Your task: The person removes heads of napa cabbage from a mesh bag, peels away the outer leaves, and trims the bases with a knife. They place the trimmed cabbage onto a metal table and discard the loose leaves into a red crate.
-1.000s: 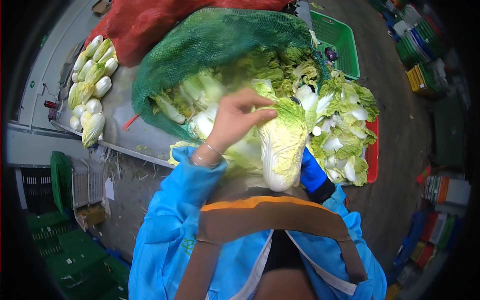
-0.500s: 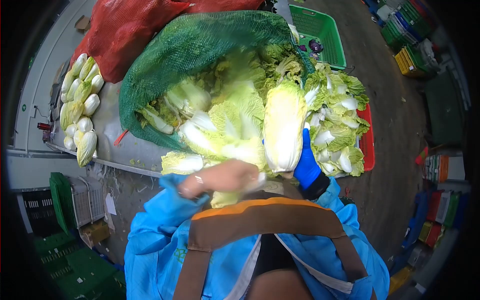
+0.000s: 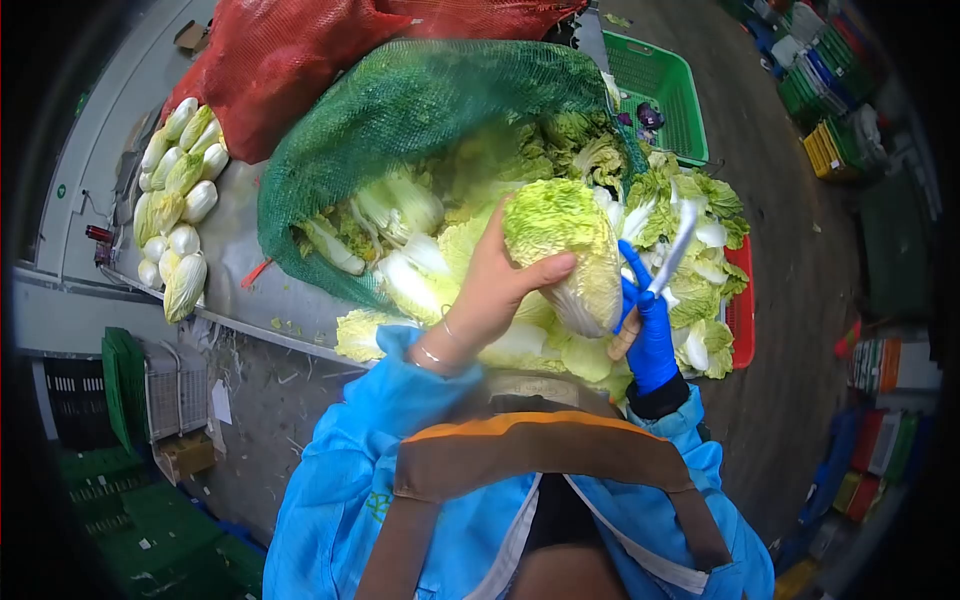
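My bare left hand (image 3: 497, 300) is wrapped round a napa cabbage (image 3: 563, 250), its thumb across the near side. The cabbage tilts, with green leaf tips at the upper left. My right hand (image 3: 652, 335), in a blue glove, is closed on a knife (image 3: 627, 335) with a wooden handle. Its pale blade points up and away, just right of the cabbage. Loose cabbage leaves (image 3: 410, 285) lie below and left of my hands, partly inside a green mesh sack (image 3: 330, 160). Right of the knife is a heap of leaves (image 3: 705, 275) over a red crate (image 3: 741, 320).
Several cabbages (image 3: 185, 230) are piled at the left end of the metal table (image 3: 235, 225). Red mesh sacks (image 3: 290, 70) stand at the back. A green crate (image 3: 665, 85) with purple pieces is at the far right. Stacked crates (image 3: 170, 390) stand on the floor at left.
My left hand has moved from near my body up to the cabbage and taken hold of it. The cabbage has turned from upright to tilted. The knife now shows in my right hand.
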### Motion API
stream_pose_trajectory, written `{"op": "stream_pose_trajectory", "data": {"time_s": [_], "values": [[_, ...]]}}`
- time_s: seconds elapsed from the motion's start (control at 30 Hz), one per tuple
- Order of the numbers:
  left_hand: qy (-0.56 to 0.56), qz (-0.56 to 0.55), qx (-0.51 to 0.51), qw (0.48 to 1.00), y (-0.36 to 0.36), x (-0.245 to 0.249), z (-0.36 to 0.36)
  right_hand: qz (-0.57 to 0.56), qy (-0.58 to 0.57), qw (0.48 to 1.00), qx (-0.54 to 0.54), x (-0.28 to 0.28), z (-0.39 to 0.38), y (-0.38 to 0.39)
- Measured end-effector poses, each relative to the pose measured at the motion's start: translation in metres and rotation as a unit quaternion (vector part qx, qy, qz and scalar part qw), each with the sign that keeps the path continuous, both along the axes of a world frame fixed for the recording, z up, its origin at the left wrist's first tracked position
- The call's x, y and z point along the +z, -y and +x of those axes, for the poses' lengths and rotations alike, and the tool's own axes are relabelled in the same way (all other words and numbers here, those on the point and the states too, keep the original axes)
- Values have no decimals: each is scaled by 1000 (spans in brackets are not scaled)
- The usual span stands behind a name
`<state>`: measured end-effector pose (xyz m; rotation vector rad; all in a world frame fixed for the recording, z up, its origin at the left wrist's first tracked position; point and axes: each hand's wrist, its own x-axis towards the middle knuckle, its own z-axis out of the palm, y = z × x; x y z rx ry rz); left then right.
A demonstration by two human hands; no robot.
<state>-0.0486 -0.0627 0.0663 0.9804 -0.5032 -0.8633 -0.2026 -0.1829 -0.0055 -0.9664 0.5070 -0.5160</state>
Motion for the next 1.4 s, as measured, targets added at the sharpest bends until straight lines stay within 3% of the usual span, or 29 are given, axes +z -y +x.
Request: {"op": "stream_pose_trajectory", "data": {"time_s": [0.03, 0.07, 0.13, 0.2, 0.23, 0.3, 0.33, 0.37, 0.43, 0.47, 0.5, 0.53, 0.57, 0.63, 0.77, 0.83, 0.93, 1.03, 1.1, 1.17, 1.23, 1.3, 1.37, 1.4], "values": [[-81, -58, 7, 995, -2, -2, -2, 77, 61, 995, 15, 0, 4, -8], [-100, -85, 4, 991, -3, -3, -3, 75, 64, 995, 20, -14, 0, -8], [-93, -77, -5, 993, -13, -12, 0, 218, 16, 971, 98, -60, -20, -5], [-93, -60, -19, 994, -44, -14, 18, 152, 2, 978, 143, -39, -16, 4], [-111, 13, -115, 987, -74, -10, 43, 85, 8, 982, 166, -2, 3, -4], [-195, -49, -109, 974, -105, -3, 57, -32, -52, 963, 264, 4, 21, 10], [-35, 88, -142, 985, -114, -7, 58, -55, -88, 957, 272, 21, 36, -1], [115, 229, -172, 951, -120, -12, 57, -87, -121, 936, 318, 24, 48, -3], [90, 195, -254, 943, -136, -11, 49, -67, -139, 929, 337, 26, 72, -18], [98, 198, -239, 946, -149, -13, 47, -73, -128, 925, 349, 23, 84, -25], [-47, 152, -145, 977, -165, -18, 47, 9, -123, 948, 293, 15, 94, -34], [-191, 96, -49, 976, -181, -23, 48, 92, -119, 961, 233, 9, 101, -42], [-183, 98, -42, 977, -197, -29, 51, 92, -111, 960, 240, 10, 105, -48], [-330, -33, 151, 931, -228, -39, 67, -18, -95, 953, 286, 16, 109, -55], [-273, -5, 322, 906, -295, -50, 129, -5, -158, 945, 286, 7, 104, -65], [-237, -47, 372, 896, -329, -75, 170, -29, -163, 947, 274, 6, 103, -73], [-206, -14, 489, 848, -366, -72, 231, -53, -182, 951, 245, 1, 104, -80], [-92, 55, 610, 785, -394, -69, 291, -26, -210, 952, 223, 8, 108, -91], [-67, 43, 653, 753, -409, -80, 326, -69, -236, 942, 227, 18, 107, -102], [-64, 63, 653, 752, -420, -82, 361, -71, -260, 938, 220, 23, 111, -108], [-87, 29, 722, 686, -413, -39, 383, -57, -270, 933, 229, 17, 111, -106], [-72, -115, 714, 686, -413, -7, 414, -60, -278, 932, 225, 21, 117, -111], [37, -123, 719, 683, -420, -9, 454, -11, -319, 922, 221, 11, 121, -110], [33, -121, 721, 682, -427, -35, 479, -12, -323, 920, 222, 12, 123, -112]]}}
